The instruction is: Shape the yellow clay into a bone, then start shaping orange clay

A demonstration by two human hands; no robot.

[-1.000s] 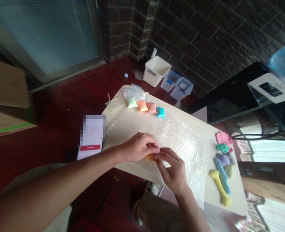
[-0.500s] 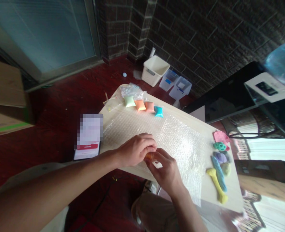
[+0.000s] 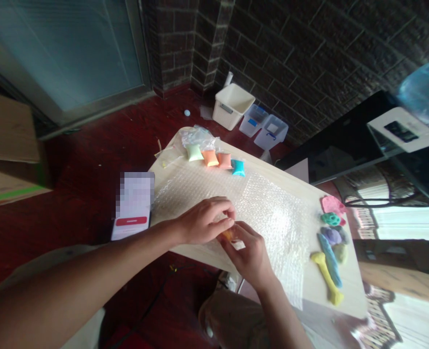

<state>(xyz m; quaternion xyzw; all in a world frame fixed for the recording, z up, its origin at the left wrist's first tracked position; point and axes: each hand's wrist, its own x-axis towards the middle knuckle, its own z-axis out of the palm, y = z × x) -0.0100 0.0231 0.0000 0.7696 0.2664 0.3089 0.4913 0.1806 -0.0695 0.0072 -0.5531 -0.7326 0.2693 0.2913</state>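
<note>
Seen from the middle of the view, a dark brick wall (image 3: 309, 63) runs from 12 to 2 o'clock, its pale mortar lines slanting. At 10 o'clock stands a grey-framed, blue-tinted glass panel (image 3: 62, 48). Glossy red-brown flooring (image 3: 87, 140) spreads below it, with a cardboard box (image 3: 7, 128) at 9 o'clock. A cream storage basket (image 3: 229, 116) sits at 12, just beside two clear plastic bins (image 3: 270, 133) towards 1:30. The pale wooden table (image 3: 352, 295) stretches from 11 to 4 o'clock. Black furniture (image 3: 338, 135) lies at 2:30. Bright white surfaces (image 3: 406, 228) glare at 3:30, while wall and floor stay dim.
</note>
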